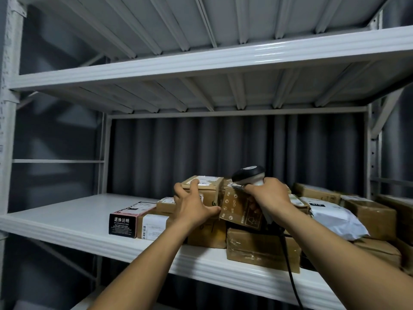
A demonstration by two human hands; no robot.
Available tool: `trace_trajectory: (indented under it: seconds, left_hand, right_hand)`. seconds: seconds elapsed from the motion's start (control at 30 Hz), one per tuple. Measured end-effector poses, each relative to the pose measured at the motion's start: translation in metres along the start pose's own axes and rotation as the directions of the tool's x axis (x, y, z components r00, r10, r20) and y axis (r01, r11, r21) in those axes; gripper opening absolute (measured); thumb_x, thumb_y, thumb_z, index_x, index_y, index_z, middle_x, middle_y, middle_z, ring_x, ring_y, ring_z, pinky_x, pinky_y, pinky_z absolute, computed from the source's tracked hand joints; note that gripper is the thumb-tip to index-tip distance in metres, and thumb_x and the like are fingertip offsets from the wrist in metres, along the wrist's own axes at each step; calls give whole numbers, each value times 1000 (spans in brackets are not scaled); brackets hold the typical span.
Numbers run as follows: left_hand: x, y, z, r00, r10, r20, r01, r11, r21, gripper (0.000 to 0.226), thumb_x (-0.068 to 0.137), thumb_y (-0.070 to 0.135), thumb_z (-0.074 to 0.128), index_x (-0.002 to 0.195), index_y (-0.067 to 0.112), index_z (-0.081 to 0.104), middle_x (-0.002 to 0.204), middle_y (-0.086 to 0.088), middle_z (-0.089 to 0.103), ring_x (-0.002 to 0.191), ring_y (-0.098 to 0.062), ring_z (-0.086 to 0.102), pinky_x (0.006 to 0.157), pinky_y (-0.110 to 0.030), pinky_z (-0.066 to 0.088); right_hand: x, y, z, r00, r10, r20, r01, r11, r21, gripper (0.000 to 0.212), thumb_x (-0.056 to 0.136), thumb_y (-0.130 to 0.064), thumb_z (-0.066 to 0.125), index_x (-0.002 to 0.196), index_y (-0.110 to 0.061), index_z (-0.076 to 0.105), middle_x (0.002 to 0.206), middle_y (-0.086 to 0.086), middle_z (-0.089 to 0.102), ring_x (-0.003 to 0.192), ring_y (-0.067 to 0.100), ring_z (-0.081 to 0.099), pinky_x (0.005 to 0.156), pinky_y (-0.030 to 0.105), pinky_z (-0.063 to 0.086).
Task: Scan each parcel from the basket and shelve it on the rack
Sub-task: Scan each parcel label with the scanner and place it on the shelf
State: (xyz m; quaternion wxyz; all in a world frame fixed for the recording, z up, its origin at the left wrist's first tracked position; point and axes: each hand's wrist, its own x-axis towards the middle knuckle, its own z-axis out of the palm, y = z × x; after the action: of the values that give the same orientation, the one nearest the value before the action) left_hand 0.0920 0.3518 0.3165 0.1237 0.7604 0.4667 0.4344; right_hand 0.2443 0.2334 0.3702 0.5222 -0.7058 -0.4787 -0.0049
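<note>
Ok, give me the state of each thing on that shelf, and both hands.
left hand: open, fingers spread on the top box
right hand: grips the scanner
scanner: held, head above the printed box
printed box: tilted, between the hands
white mailer: lying on brown boxes

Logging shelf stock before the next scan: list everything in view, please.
rack: one, white, across the frame
cardboard parcels: ten or more, brown, piled centre-right on its lower shelf
tilted parcel: one, brown, atop pile centre
black box: one, black with white print, pile's left end
mailer bag: one, pale grey, right of pile
scanner: one, black and white, above pile
curtain: one, dark grey, behind rack
left hand: one, spread on topmost parcel
right hand: one, grips scanner
</note>
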Motion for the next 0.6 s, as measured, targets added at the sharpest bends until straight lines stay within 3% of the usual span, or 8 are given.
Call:
trace_trajectory:
  seconds: [0.17,0.4,0.6]
  left_hand:
    - [9,-6,-18,993,-61,-98,58,998,-30,80,71,37,74,134,25,26,143,-11,4,127,-39,31,100,-44,44]
    - [12,-12,-17,977,-163,-135,158,986,-49,93,70,73,63,138,24,22,142,-14,13,129,-39,29,102,-45,39]
    - [14,11,-3,942,-162,-295,178,984,29,89,67,75,63,136,26,33,143,-18,19,126,-39,29,101,-47,36]
  right_hand:
    - [2,-10,3,999,-37,5,37,999,4,29,83,-35,67,90,-7,66,82,10,72,76,24,68,65,33,52]
    - [7,-12,18,999,-44,5,45,999,-31,31,82,-38,69,96,-10,68,96,7,69,90,24,65,73,33,51]
    - [14,-7,26,999,-23,-30,21,999,-45,41,80,-43,71,99,-8,68,101,9,69,94,27,64,70,32,48]
